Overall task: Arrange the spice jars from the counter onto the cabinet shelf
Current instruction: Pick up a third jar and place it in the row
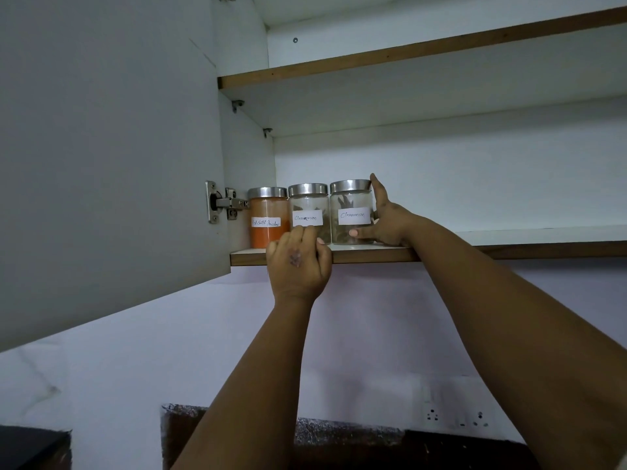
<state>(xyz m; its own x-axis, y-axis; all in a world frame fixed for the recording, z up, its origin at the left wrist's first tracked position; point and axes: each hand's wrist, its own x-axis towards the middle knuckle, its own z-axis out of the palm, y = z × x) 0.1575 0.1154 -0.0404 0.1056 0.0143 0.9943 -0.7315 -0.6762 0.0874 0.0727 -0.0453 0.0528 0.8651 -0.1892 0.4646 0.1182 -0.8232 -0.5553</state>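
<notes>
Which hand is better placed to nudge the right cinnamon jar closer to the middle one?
Right. The right hand already cups that right cinnamon jar; the left hand sits at the middle cinnamon jar.

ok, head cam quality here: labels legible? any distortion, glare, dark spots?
Head view: sharp enough that both cinnamon jar and labels read cleanly; the red chilli powder jar label is smaller but legible. Wide-angle bends the shelf edges. Lids carry a soft sheen, no hard glare. Bottom of frame is dim.
</notes>
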